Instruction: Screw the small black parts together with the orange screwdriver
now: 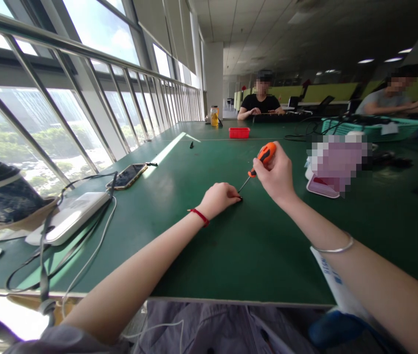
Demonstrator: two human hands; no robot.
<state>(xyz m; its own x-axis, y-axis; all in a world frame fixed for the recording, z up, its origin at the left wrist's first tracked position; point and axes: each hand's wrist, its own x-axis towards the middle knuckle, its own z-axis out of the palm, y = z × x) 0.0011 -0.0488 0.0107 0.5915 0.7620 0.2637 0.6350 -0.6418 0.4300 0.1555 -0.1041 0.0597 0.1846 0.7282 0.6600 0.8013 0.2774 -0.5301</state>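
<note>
My right hand is wrapped round an orange-handled screwdriver, held slanted with its tip pointing down and left. The tip meets a small black part that lies on the green table. My left hand is curled on the table with its fingertips pinching that black part; most of the part is hidden under the fingers. A red cord is on my left wrist and a silver bangle on my right.
A phone, a white box and cables lie at the left by the window rail. A red tray and a jar stand farther back. Two other people sit at the far end. A teal basket is at the right.
</note>
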